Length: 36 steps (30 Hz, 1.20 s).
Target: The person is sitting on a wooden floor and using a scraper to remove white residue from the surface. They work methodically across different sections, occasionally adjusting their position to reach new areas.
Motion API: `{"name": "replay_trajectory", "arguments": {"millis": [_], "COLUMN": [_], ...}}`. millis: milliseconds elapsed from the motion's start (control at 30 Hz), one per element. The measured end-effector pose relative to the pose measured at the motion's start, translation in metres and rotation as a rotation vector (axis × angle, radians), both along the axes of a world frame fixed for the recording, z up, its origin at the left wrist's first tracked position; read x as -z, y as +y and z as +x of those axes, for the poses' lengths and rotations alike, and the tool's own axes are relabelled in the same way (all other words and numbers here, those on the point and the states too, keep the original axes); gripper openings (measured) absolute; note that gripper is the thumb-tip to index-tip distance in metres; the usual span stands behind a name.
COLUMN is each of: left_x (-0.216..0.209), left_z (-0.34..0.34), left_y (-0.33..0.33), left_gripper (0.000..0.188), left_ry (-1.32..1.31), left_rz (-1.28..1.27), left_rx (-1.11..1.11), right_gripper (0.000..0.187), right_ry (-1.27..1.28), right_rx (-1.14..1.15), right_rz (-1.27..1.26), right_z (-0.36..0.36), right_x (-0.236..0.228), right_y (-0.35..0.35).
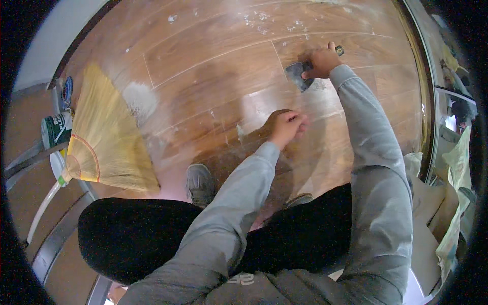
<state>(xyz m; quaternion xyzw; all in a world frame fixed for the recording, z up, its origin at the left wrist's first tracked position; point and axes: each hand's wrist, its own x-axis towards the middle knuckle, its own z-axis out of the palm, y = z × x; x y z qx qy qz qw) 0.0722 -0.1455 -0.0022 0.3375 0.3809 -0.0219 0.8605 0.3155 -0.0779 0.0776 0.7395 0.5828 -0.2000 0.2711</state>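
My right hand [324,62] is wrapped round the handle of a putty knife [296,74], whose wide dark blade lies against or just over the wood-look floor [203,86]. The handle's end pokes out past my fingers on the far right side. Nearer to me and further left, my left hand [288,127] hovers over the floor with its fingers curled into a loose fist; whether anything is inside it is hidden. White dust and dried specks mark the boards, mostly beyond the blade and near the broom.
A straw broom [109,137] leans at the left, its bristles fanned over the floor. Behind it stand a dark green can [55,129], a blue roll [67,91] and grey metal bars [63,229]. A glass-fronted frame [437,117] and crumpled sheeting [455,168] line the right.
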Motion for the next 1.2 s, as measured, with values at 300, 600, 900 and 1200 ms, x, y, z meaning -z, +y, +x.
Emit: {"name": "replay_trajectory", "arguments": {"millis": [300, 600, 900, 1200], "left_x": [-0.011, -0.006, -0.011, -0.008], "left_z": [-0.003, -0.003, -0.009, -0.012], "left_y": [0.005, 0.001, 0.004, 0.011], "left_gripper": [0.024, 0.023, 0.024, 0.024], "left_ry": [-0.005, -0.008, -0.032, -0.057], "left_rz": [0.001, 0.035, 0.076, 0.063], "left_rx": [0.021, 0.038, 0.078, 0.053], "right_gripper": [0.058, 0.059, 0.057, 0.054], "right_ry": [-0.016, -0.131, -0.051, -0.068], "right_rx": [-0.015, -0.010, -0.030, -0.036], "right_rz": [0.062, 0.068, 0.103, 0.148], "right_z": [-0.001, 0.012, 0.018, 0.012], "right_x": [-0.006, -0.004, -0.009, -0.017], "right_y": [-0.009, -0.002, 0.008, 0.014]}}
